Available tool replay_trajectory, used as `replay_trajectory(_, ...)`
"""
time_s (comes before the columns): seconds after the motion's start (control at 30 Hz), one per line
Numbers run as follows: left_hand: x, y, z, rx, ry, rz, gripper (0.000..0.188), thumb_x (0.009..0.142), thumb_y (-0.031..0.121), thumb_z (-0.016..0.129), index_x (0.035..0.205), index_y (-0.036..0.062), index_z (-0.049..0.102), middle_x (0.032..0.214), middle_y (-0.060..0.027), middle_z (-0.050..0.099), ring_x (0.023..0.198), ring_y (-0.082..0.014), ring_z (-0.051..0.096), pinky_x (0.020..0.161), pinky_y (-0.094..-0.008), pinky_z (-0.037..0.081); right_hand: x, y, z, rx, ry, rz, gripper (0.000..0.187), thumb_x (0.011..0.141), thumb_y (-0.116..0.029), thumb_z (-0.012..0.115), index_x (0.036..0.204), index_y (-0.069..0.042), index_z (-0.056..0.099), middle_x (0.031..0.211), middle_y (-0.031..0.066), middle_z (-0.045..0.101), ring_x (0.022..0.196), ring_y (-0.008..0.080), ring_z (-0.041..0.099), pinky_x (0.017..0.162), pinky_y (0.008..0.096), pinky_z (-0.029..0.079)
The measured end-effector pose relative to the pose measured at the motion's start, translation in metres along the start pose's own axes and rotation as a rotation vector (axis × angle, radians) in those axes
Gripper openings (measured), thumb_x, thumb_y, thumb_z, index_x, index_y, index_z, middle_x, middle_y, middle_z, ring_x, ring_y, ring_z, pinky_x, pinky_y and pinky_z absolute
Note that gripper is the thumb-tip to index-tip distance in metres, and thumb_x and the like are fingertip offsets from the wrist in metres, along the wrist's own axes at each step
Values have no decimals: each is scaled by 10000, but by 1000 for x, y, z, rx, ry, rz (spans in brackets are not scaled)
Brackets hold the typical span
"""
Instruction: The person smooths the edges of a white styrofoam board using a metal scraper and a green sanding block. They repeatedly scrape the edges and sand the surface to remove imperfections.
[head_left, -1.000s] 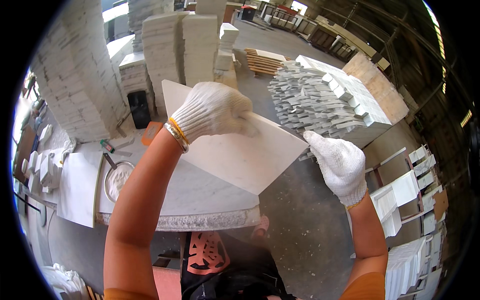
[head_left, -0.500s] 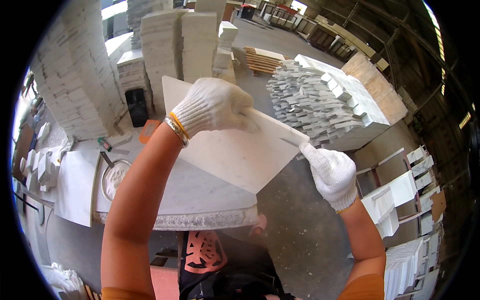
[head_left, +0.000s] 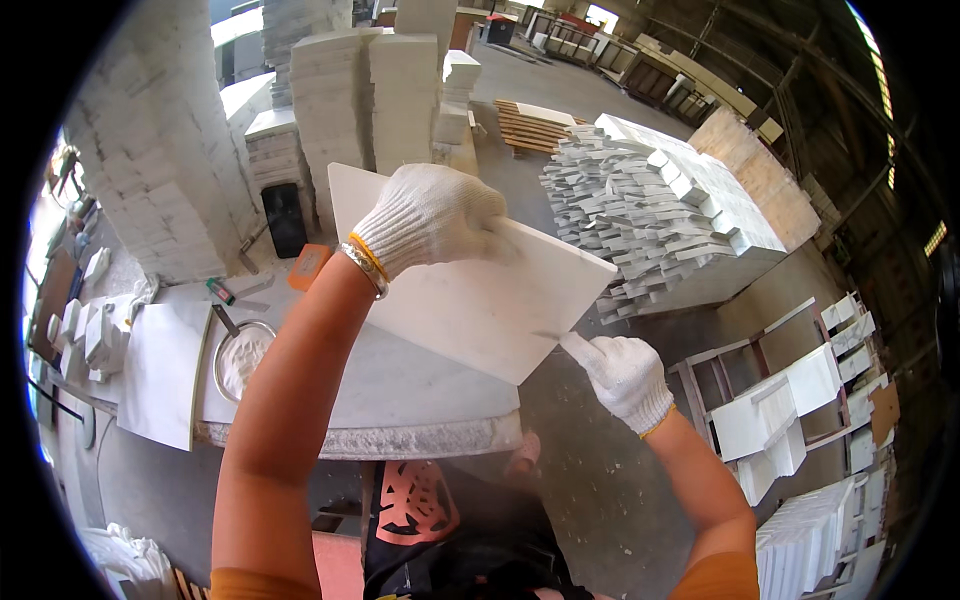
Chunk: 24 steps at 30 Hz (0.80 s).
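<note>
My left hand (head_left: pixel 440 215), in a white knit glove, is closed over the upper edge of a thin white marble tile (head_left: pixel 450 310). The tile is tilted up, over the right part of a marble-topped bench (head_left: pixel 420 390). At the tile's right edge is my gloved right hand (head_left: pixel 625 380). Its forefinger reaches out to touch that edge, beside a dark streak on the tile's face. The other fingers of this hand are curled in, and whether anything lies inside them is hidden. My left forearm crosses in front of the bench.
A round metal bowl of white powder (head_left: pixel 243 358) with a tool in it stands on the bench. Beyond are an orange block (head_left: pixel 310 267) and a black phone-like slab (head_left: pixel 284 220). Tall tile stacks (head_left: pixel 330 100), a strip pile (head_left: pixel 640 215) and a metal rack (head_left: pixel 740 370) stand around.
My right hand has slid from the tile's right corner down along its edge, toward me and to the left. My left hand keeps its grip, and the tile's position has hardly changed.
</note>
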<state>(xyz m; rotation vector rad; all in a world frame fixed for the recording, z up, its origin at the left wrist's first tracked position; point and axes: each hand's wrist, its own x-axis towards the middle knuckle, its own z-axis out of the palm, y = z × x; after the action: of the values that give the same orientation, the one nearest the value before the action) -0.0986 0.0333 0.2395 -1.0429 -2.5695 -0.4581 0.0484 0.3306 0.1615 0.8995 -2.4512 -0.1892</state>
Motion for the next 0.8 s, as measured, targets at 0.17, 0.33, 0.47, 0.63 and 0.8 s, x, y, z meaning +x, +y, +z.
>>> replay_trajectory(0.17, -19, 7, -9, 83, -36, -14, 377, 783, 530, 734, 849, 159, 735, 781, -68, 693, 756, -307, 681, 658, -428, 524, -56, -9, 10, 261, -47, 244, 361, 839, -118, 651, 1194, -180, 684, 805, 54, 659, 682, 269, 658, 593, 380, 531)
replay_trajectory(0.33, -64, 27, -22, 81, -13, -34, 385, 682, 502, 821, 818, 150, 745, 790, -59, 688, 771, -296, 670, 691, -441, 509, -95, -37, -4, 997, 83, 1174, 271, 951, -125, 655, 1205, -35, 681, 978, 84, 746, 719, 129, 685, 604, 262, 536)
replay_trajectory(0.47, -108, 45, -22, 42, 123, 69, 343, 631, 444, 853, 797, 161, 750, 750, -27, 675, 718, -273, 658, 661, -406, 490, -109, -71, -1, 1432, 218, 1333, 242, 995, -177, 621, 1181, -22, 630, 972, 97, 723, 731, 148, 678, 612, 260, 523)
replay_trajectory(0.63, -164, 97, -1, 124, 197, 17, 316, 677, 415, 839, 892, 200, 750, 777, 6, 681, 726, -239, 663, 649, -390, 483, -83, -121, -2, 1884, 280, 1403, 211, 1009, -204, 631, 1141, -41, 605, 1018, 98, 717, 805, 170, 697, 630, 279, 547)
replay_trajectory(0.8, -208, 151, 27, 16, 44, -27, 342, 769, 304, 768, 1080, 167, 729, 1025, -36, 718, 884, -264, 686, 757, -401, 529, -84, -127, 10, 2085, 508, 1348, 211, 989, -204, 667, 1134, -61, 612, 1041, 67, 706, 887, 186, 692, 711, 309, 567)
